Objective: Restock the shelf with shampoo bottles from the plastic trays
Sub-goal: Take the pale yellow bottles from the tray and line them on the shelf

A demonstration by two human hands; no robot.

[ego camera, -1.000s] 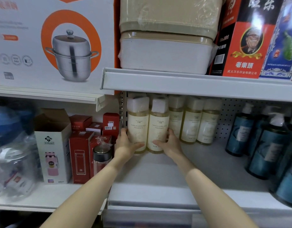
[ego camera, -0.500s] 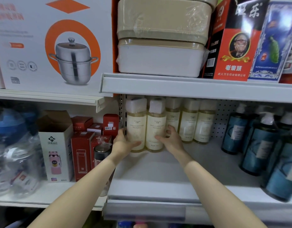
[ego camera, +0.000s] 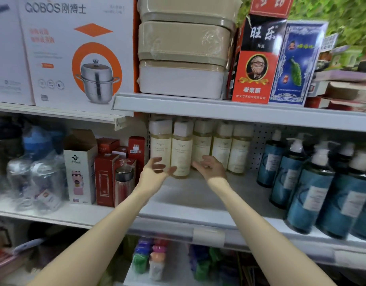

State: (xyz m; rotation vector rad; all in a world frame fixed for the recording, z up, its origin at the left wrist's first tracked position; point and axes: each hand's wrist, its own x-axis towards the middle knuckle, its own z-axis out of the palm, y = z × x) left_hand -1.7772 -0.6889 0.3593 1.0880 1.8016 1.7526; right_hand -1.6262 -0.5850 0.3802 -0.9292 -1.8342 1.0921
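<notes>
Several cream shampoo bottles with white caps stand in a row at the back left of the grey shelf. The two front ones are the leftmost bottle and the one beside it. My left hand hovers just in front of the leftmost bottle, fingers spread and loose, holding nothing. My right hand is open too, a little in front of the third bottle, fingers relaxed. No plastic tray is in view.
Dark blue pump bottles crowd the shelf's right side. Red boxes and a steel-capped flask stand on the lower left shelf. The upper shelf edge hangs low over the bottles. Bare shelf lies in front of the cream bottles.
Both hands have let go of the two front cream bottles and pulled back slightly, fingers opening. The bottles stay standing. The camera has tilted up a little.
</notes>
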